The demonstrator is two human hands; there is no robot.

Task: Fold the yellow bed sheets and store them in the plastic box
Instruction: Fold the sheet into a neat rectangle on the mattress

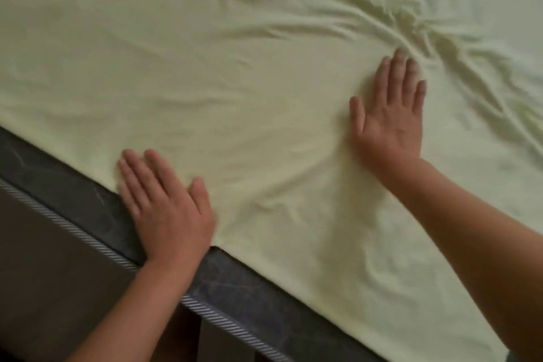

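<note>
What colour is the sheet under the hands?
Pale yellow sheet, seen in the head view.

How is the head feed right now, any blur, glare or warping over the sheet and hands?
Head view: soft all over, left hand smeared along its fingers; right hand slightly sharper. Even, dim light, no glare; gentle shadows in the yellow sheet wrinkles. The mattress edge runs diagonally.

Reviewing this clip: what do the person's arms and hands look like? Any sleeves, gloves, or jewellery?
Both forearms are bare as far as the frame shows; no sleeve is in view. The left hand and right hand are ungloved, with no visible rings, watch or wristband. Nails look short and unpainted.
</note>
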